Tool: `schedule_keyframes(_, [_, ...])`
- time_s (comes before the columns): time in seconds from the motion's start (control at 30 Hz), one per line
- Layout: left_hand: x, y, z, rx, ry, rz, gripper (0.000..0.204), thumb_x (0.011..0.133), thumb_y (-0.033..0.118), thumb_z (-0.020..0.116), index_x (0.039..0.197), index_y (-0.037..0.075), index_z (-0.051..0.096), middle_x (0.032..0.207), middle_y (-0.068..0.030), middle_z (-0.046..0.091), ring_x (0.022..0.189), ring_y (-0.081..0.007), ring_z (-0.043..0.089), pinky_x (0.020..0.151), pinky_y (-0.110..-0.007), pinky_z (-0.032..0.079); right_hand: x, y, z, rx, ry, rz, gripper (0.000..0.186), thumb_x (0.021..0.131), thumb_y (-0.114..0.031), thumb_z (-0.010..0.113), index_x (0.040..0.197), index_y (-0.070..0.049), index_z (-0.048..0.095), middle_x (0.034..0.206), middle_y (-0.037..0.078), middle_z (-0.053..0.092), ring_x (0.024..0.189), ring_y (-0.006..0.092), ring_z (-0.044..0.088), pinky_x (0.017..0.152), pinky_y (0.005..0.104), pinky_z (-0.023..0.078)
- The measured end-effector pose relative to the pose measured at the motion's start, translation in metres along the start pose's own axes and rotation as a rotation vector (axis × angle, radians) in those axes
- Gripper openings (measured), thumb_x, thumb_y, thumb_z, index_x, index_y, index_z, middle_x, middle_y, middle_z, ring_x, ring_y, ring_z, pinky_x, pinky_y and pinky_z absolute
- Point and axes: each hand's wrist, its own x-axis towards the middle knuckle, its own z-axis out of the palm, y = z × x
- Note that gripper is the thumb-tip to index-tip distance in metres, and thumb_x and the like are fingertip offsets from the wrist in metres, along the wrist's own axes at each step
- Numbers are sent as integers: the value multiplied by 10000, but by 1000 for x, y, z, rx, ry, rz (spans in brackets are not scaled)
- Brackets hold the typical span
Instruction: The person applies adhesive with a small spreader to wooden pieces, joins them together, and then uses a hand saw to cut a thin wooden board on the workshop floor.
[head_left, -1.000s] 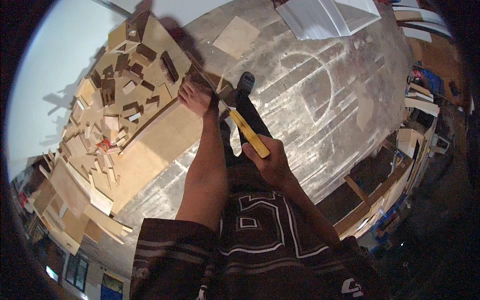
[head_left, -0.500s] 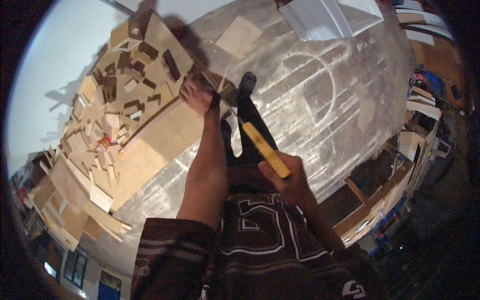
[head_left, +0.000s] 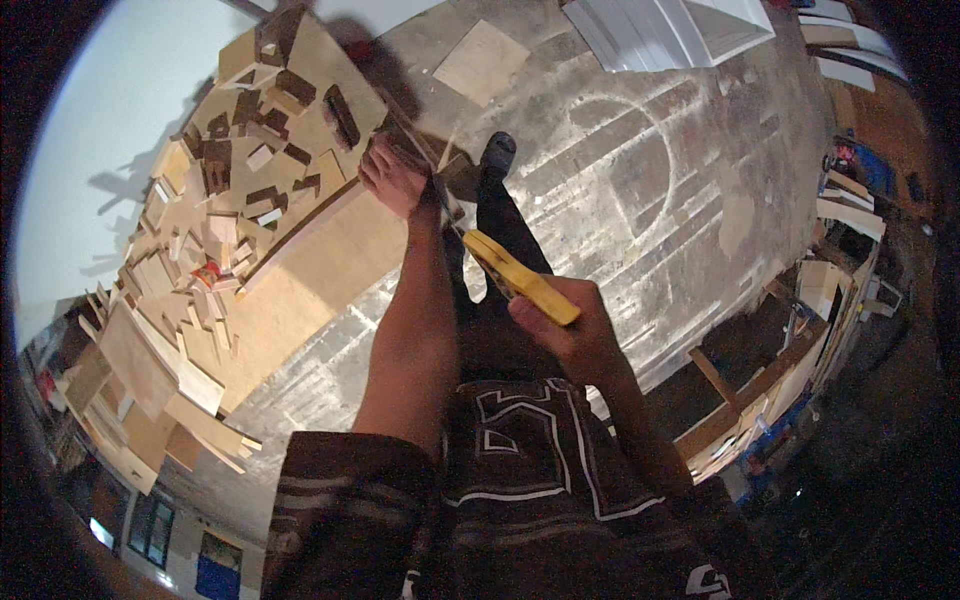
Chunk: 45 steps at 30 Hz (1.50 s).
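My right hand (head_left: pixel 567 318) is wrapped round the yellow handle (head_left: pixel 520 280) of a handsaw. Its thin blade, seen nearly edge-on, runs up and left past my left hand (head_left: pixel 394 180). That hand has its fingers curled down on a brown wooden board (head_left: pixel 455 178) at the table's right edge, close beside the blade. One end of the board sticks out past the blade, over the floor. My fingertips and the exact cut line are partly hidden. A dark wood block (head_left: pixel 341 117) lies on the table just beyond my left hand.
Several wood offcuts (head_left: pixel 262 155) cover the far left of the plywood table (head_left: pixel 300 290), by a pale wall. My shoe (head_left: pixel 498 152) stands on the stained concrete floor (head_left: pixel 600 220). Beyond lie a square panel (head_left: pixel 482 62) and a white ridged object (head_left: pixel 660 35). Scrap boards (head_left: pixel 715 375) fill the right side.
My right hand has pushed the saw forward, up and left, so the yellow handle is closer to my left hand. My left hand stays on the board.
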Motion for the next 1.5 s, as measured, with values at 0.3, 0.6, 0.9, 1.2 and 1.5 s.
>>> schedule_keyframes(0.3, [12,7,-6,-3,-86,-10,611,784,299,603,1305,2,485,1289,-177,559,1242,-354,470,1132,-468,286,-28,27,3,-103,125,37,243,942,-217,674,840,-7,605,594,-13,505,556,70,440,497,283,368])
schedule_keyframes(0.6, [6,13,-15,-67,-36,35,534,798,251,599,1270,24,494,1242,-186,559,1233,-360,471,1134,-496,276,17,30,19,-97,113,-2,260,959,-228,641,823,-14,584,624,10,513,598,82,457,531,290,381])
schedule_keyframes(0.9, [8,10,-16,-94,3,-51,463,840,207,578,1268,46,511,1283,-123,567,1232,-320,489,1100,-489,319,5,21,14,-91,108,120,264,936,-246,656,889,13,633,685,128,634,603,228,615,589,374,477])
schedule_keyframes(1.2, [13,14,-20,-82,-4,-43,396,875,221,567,1223,35,537,1260,-142,578,1242,-318,484,1098,-485,329,16,29,16,-39,107,104,314,948,-288,653,838,2,602,660,96,599,576,184,562,577,357,459])
schedule_keyframes(1.5, [7,4,-7,-27,-11,-46,528,781,307,647,1210,20,538,1234,-151,583,1244,-334,480,1125,-498,303,19,38,28,-52,146,85,245,923,-212,672,841,12,614,664,75,595,617,142,567,564,339,442])
